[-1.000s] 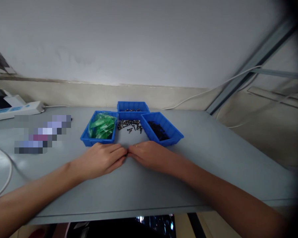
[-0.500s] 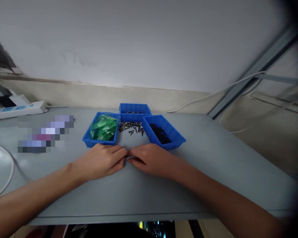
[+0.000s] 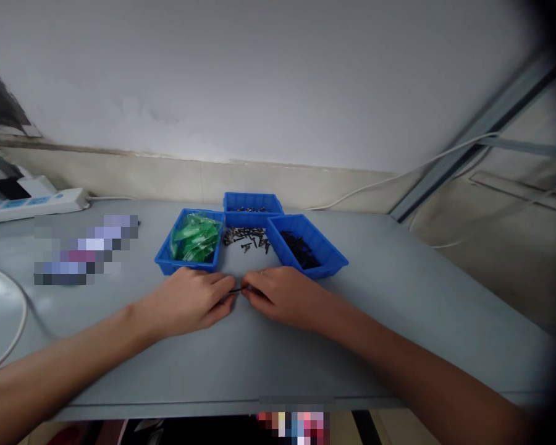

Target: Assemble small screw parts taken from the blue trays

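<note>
My left hand (image 3: pixel 192 301) and my right hand (image 3: pixel 282 295) rest on the grey table (image 3: pixel 269 358), fingertips meeting in front of the blue trays. Both are curled in a pinch around a small dark thin piece (image 3: pixel 236 290) held between them; it looks like a screw, though it is too small to be sure. Just beyond lies a loose heap of dark screws (image 3: pixel 245 237) on the tabletop. The left blue tray (image 3: pixel 167 262) holds green plastic bags (image 3: pixel 194 238), the right blue tray (image 3: pixel 324 262) holds black screws (image 3: pixel 299 247), and the rear blue tray (image 3: pixel 251 202) holds more small parts.
A white power strip (image 3: pixel 32 204) lies at the far left, and a white cable (image 3: pixel 13 334) loops over the table's left side. A blurred-out patch (image 3: pixel 81 247) sits left of the trays. Another cable (image 3: pixel 398 176) runs along the wall to a metal frame at the right.
The fingertips have parted slightly, and a thin dark piece now shows between them. The hands have otherwise stayed in place.
</note>
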Motion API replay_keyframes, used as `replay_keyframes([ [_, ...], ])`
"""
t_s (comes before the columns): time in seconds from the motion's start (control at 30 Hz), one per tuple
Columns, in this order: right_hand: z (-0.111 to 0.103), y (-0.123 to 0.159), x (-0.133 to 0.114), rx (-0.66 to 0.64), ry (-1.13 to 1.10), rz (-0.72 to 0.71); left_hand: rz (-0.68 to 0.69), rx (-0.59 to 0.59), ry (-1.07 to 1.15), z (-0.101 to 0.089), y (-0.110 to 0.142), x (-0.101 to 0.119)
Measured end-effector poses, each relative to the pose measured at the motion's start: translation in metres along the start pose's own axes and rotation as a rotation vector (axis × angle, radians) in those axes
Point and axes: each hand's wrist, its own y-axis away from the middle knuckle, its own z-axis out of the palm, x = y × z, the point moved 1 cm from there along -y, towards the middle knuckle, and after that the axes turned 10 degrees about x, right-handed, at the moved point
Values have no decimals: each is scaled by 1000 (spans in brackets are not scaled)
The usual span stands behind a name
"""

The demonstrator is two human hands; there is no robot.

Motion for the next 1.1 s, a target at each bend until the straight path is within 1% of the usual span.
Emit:
replay_keyframes([
  [0.17, -1, -1, 0, -6, -3, 3, -1, -14, -11, -1, 0, -1],
  [0.5, 1, 0, -1, -24, -4, 9, -9, 97, -43, -4, 1, 2],
  [0.67, 5, 0, -3, -33, -34, -35, 75, 168, -19, -3, 0, 7],
  [0.8, 7, -1, -4, -46, -40, -35, 101, 154, -8, -3, -1, 10],
  [0.97, 6, -1, -3, -57, -31, -46, 66, 136, 13, -4, 0, 9],
  [1.1, 5, 0, -2, -40, -4, -38, 95, 96, 32, -4, 0, 7],
])
